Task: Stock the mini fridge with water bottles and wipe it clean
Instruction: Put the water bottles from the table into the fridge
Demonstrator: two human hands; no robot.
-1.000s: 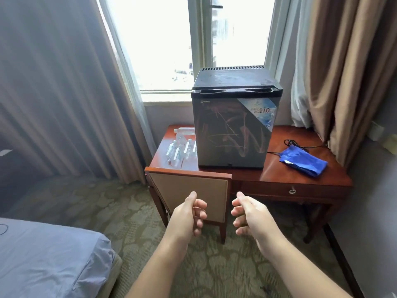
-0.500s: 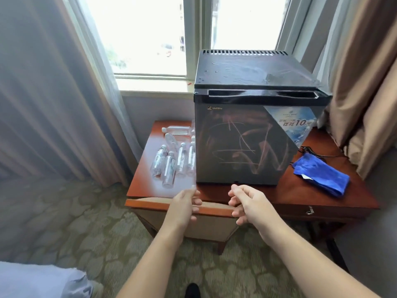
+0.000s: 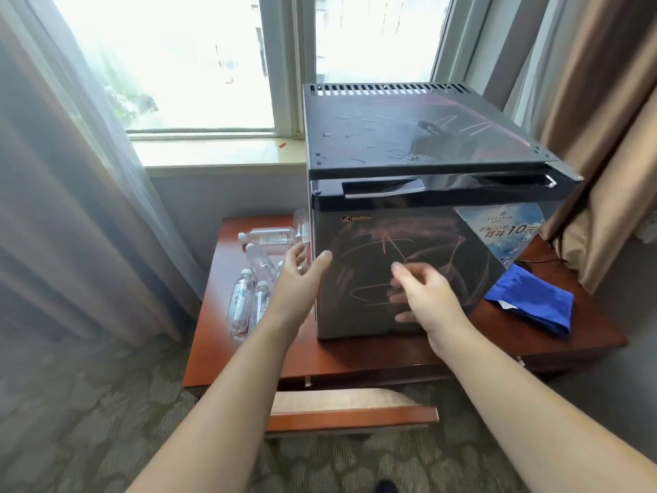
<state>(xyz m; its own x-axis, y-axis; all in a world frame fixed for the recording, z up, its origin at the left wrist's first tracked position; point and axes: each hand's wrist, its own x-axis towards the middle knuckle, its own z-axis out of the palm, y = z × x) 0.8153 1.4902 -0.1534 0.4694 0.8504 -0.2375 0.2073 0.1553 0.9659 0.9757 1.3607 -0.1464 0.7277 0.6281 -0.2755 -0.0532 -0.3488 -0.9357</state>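
Camera closer to mini fridge [image 3: 409, 272] than 1.0 s ago; it now fills mid-frame and the bed has left view. Left hand [image 3: 297, 282], loosely curled before the chair earlier, now spread open at the mini fridge's front left edge, thumb against the door, fingers over the water bottles [image 3: 249, 290]. Right hand [image 3: 421, 297] raised from chair level to the door front, fingers loosely bent; contact uncertain.
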